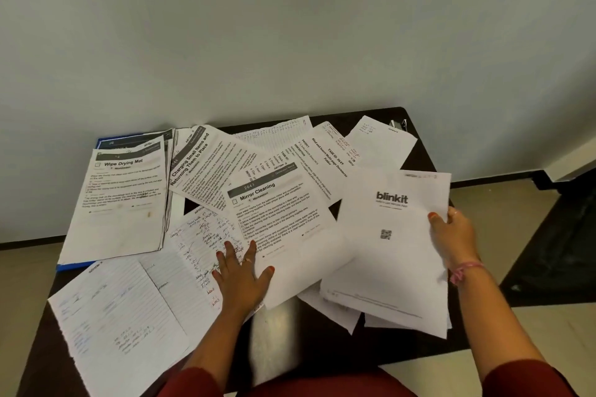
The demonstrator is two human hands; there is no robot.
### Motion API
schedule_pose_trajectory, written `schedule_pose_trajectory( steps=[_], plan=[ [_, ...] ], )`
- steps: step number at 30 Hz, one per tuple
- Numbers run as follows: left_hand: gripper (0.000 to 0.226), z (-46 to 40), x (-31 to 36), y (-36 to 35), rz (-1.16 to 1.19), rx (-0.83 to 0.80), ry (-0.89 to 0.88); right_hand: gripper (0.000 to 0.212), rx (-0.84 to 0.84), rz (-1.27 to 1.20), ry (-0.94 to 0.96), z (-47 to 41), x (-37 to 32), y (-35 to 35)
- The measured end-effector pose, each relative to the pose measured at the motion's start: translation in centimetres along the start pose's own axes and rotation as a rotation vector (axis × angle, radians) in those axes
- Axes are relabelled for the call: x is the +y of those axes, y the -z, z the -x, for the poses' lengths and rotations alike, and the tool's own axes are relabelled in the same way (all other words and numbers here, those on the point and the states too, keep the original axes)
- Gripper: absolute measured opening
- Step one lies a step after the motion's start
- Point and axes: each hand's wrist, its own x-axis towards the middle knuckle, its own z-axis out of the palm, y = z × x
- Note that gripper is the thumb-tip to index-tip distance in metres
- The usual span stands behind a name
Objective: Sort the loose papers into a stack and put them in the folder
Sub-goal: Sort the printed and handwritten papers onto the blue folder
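Gathering stage. Left hand [241, 280] lies flat, fingers spread, pressing the loose papers [277, 219] at centre. Right hand [453, 235] pinches the blinkit sheet [392, 245] at its right edge. Blue folder [106, 142], far left, apparently lies under a stack. Next: square the sheets together.

Dark table [283, 329], glossy, bare patch just below the left hand. Small black-and-silver object [398, 124] at far corner, well beyond the right hand; identity unclear. Pale wall [290, 26] behind. Beige floor [554, 332] right of the right hand.
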Motion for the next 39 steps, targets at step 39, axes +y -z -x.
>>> schedule_pose_trajectory(
  steps=[39],
  plan=[
    [0.049, -20.6, 14.5, 8.4, -0.378, -0.057, -0.275, 0.024, -0.275, 0.046, -0.022, -4.9, 1.0, -8.0]
  ],
)
